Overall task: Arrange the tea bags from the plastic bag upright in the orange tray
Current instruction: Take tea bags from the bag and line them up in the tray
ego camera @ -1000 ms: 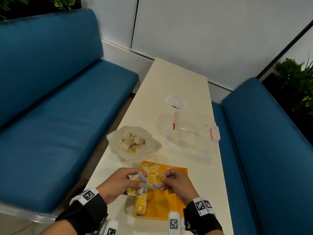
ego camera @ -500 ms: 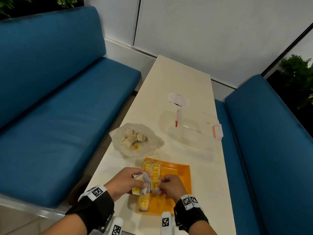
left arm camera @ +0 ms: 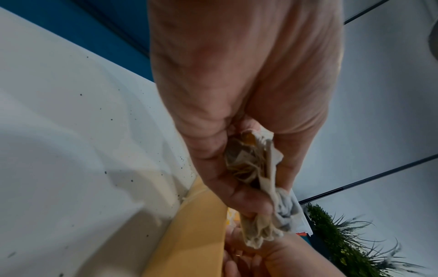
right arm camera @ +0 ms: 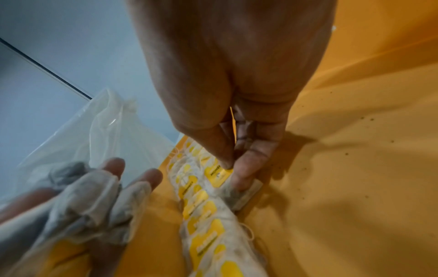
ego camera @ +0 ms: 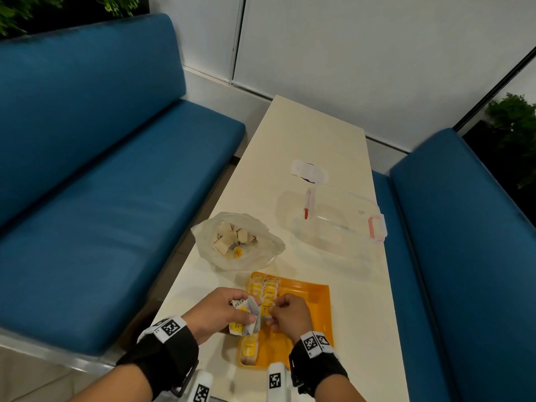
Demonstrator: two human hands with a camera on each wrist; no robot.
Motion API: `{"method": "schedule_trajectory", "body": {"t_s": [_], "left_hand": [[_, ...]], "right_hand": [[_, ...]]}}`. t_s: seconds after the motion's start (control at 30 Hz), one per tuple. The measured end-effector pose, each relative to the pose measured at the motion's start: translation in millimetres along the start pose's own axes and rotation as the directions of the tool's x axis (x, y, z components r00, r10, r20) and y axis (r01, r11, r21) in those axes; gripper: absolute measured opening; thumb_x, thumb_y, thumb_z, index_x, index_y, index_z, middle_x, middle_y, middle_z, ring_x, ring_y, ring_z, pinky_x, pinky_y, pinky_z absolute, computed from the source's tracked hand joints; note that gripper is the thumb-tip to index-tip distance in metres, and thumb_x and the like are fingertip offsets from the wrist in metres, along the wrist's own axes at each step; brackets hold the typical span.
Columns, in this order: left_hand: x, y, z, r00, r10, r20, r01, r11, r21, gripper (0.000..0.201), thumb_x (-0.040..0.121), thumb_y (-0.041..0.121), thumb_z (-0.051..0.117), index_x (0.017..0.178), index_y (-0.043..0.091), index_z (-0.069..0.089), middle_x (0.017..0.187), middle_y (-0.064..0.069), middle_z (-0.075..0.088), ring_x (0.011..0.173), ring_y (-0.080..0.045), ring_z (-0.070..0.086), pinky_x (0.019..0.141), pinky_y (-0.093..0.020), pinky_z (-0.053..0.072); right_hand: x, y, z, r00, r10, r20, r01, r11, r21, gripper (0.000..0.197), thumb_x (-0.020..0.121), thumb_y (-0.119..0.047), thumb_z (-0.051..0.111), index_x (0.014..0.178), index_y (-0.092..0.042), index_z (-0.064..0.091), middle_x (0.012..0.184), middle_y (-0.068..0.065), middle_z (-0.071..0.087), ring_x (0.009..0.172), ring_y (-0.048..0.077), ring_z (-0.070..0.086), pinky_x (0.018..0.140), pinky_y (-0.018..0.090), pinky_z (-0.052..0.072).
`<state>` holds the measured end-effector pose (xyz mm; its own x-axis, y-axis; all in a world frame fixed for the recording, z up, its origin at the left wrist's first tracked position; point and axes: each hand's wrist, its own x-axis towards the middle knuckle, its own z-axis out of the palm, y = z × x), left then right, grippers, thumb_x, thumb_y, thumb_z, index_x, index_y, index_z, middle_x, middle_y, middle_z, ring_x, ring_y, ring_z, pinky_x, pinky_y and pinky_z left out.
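The orange tray (ego camera: 311, 297) lies at the near end of the table, with a row of yellow-tagged tea bags (ego camera: 268, 288) along its left side. My left hand (ego camera: 220, 310) grips a bunch of tea bags (ego camera: 246, 317) at the tray's left edge; the left wrist view shows the bunch of tea bags (left arm camera: 260, 187) squeezed in my left hand (left arm camera: 239, 150). My right hand (ego camera: 285, 314) pinches one tea bag (right arm camera: 221, 175) by its yellow tag, low in the orange tray (right arm camera: 343, 168) against the row of tea bags (right arm camera: 201, 215). The plastic bag (ego camera: 236, 242) holds more tea bags beyond the tray.
A clear container with pink latches (ego camera: 339, 221) stands at the right of the table (ego camera: 313, 134). A white wrapper (ego camera: 309, 171) lies beyond it. Blue benches (ego camera: 101, 184) run along both sides of the narrow table.
Both hands have stayed together over the tray's left side. The right hand has lowered its tea bag toward the row. The head view has shifted slightly.
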<state>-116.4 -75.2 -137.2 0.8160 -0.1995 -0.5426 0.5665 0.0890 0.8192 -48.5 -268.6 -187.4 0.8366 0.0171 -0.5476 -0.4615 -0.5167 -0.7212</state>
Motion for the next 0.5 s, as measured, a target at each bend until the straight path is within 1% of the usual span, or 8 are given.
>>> {"method": "schedule_trajectory", "body": {"t_s": [0.1, 0.2, 0.27, 0.3, 0.33, 0.4, 0.47, 0.5], "left_hand": [[-1, 1, -1, 1.0, -0.008, 0.011, 0.009, 0.999, -0.031, 0.028, 0.083, 0.001, 0.078, 0.108, 0.012, 0.076, 0.108, -0.02, 0.075, 0.101, -0.034, 0.074, 0.086, -0.045, 0.06], [-2, 4, -2, 1.0, -0.02, 0.02, 0.022, 0.992, -0.123, 0.028, 0.085, 0.0, 0.075, 0.111, 0.008, 0.074, 0.104, -0.018, 0.075, 0.09, -0.025, 0.073, 0.077, -0.036, 0.059], [-3, 7, -3, 1.0, -0.024, 0.017, 0.027, 0.98, -0.199, 0.03, 0.087, 0.001, 0.073, 0.117, 0.006, 0.071, 0.107, -0.018, 0.075, 0.09, -0.024, 0.072, 0.075, -0.034, 0.059], [-3, 8, -3, 1.0, -0.026, 0.013, 0.029, 0.972, -0.234, 0.031, 0.088, 0.003, 0.072, 0.119, 0.005, 0.07, 0.111, -0.019, 0.074, 0.091, -0.024, 0.071, 0.076, -0.033, 0.059], [-3, 10, -4, 1.0, -0.028, 0.008, 0.029, 0.963, -0.267, 0.032, 0.089, 0.004, 0.072, 0.121, 0.005, 0.069, 0.114, -0.02, 0.074, 0.093, -0.025, 0.071, 0.077, -0.033, 0.059], [-3, 12, -3, 1.0, -0.026, 0.0, 0.025, 0.943, -0.333, 0.033, 0.089, 0.004, 0.072, 0.122, 0.004, 0.067, 0.114, -0.021, 0.073, 0.094, -0.026, 0.071, 0.077, -0.034, 0.059], [-2, 14, -1, 1.0, -0.018, -0.018, 0.009, 0.919, -0.394, 0.034, 0.09, 0.004, 0.071, 0.123, 0.003, 0.065, 0.109, -0.02, 0.074, 0.091, -0.026, 0.07, 0.073, -0.034, 0.059], [-2, 16, 1, 1.0, -0.009, -0.025, -0.002, 0.907, -0.421, 0.033, 0.091, 0.004, 0.069, 0.123, 0.003, 0.065, 0.106, -0.019, 0.074, 0.088, -0.025, 0.07, 0.071, -0.033, 0.059]], "right_hand": [[-1, -1, 3, 1.0, 0.01, -0.02, -0.01, 1.0, -0.016, 0.014, 0.087, 0.002, 0.064, 0.084, -0.009, 0.056, 0.065, 0.012, 0.065, 0.051, 0.024, 0.064, 0.051, 0.032, 0.053], [-6, -5, 3, 0.998, 0.018, -0.055, -0.02, 0.999, -0.033, 0.015, 0.084, -0.002, 0.065, 0.087, -0.012, 0.055, 0.074, 0.012, 0.067, 0.055, 0.025, 0.064, 0.056, 0.037, 0.055], [-11, -10, -2, 0.989, -0.058, -0.135, 0.041, 0.991, -0.127, 0.016, 0.08, -0.012, 0.07, 0.087, -0.017, 0.057, 0.08, 0.005, 0.067, 0.067, 0.022, 0.066, 0.06, 0.035, 0.054], [-15, -14, -6, 0.98, -0.118, -0.159, 0.095, 0.985, -0.146, 0.017, 0.079, -0.017, 0.073, 0.087, -0.02, 0.058, 0.082, 0.002, 0.066, 0.074, 0.02, 0.066, 0.06, 0.03, 0.051], [-21, -19, -11, 0.971, -0.183, -0.154, 0.165, 0.979, -0.124, 0.017, 0.079, -0.02, 0.075, 0.087, -0.021, 0.06, 0.084, 0.0, 0.065, 0.078, 0.021, 0.066, 0.061, 0.027, 0.048], [-39, -32, -19, 0.949, -0.303, -0.089, 0.301, 0.953, -0.028, 0.015, 0.081, -0.024, 0.077, 0.088, -0.022, 0.063, 0.086, 0.002, 0.066, 0.079, 0.027, 0.067, 0.059, 0.028, 0.048], [-62, -47, -23, 0.928, -0.372, 0.02, 0.37, 0.927, 0.054, 0.017, 0.08, -0.027, 0.08, 0.09, -0.023, 0.067, 0.09, 0.001, 0.067, 0.08, 0.03, 0.067, 0.055, 0.028, 0.05], [-73, -54, -23, 0.916, -0.394, 0.07, 0.389, 0.918, 0.083, 0.02, 0.079, -0.029, 0.082, 0.093, -0.024, 0.068, 0.094, -0.002, 0.067, 0.082, 0.028, 0.067, 0.055, 0.027, 0.051]]}}
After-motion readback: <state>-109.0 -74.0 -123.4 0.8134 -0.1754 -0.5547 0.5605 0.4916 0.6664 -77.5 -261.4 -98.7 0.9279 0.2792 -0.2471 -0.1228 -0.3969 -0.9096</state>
